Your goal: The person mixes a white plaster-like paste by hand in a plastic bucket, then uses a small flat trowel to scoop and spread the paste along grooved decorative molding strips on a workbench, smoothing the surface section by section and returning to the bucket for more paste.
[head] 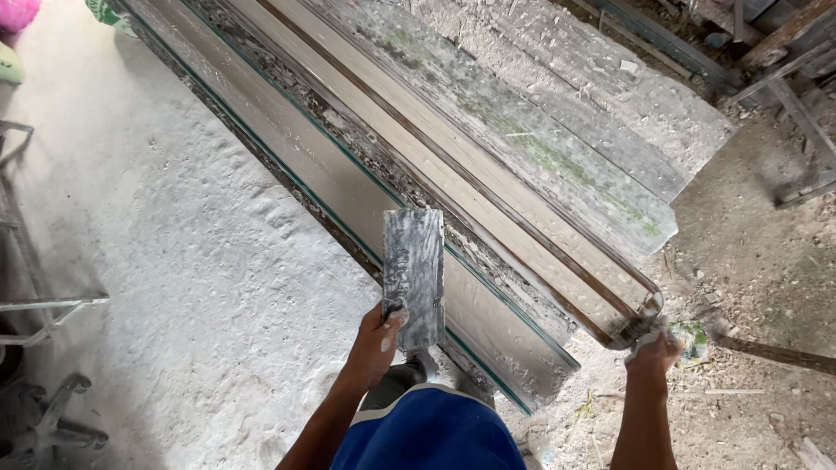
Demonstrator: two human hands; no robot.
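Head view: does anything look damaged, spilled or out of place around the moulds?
Crusted white debris lies along the channel between the long moulds, and greenish staining marks the upper one. The left hand holds a plaster-smeared trowel; nothing looks broken.

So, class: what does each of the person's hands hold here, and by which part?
The left hand grips a flat grey plaster-smeared board at its lower left edge. The right hand grasps the near end of the long curved mould.
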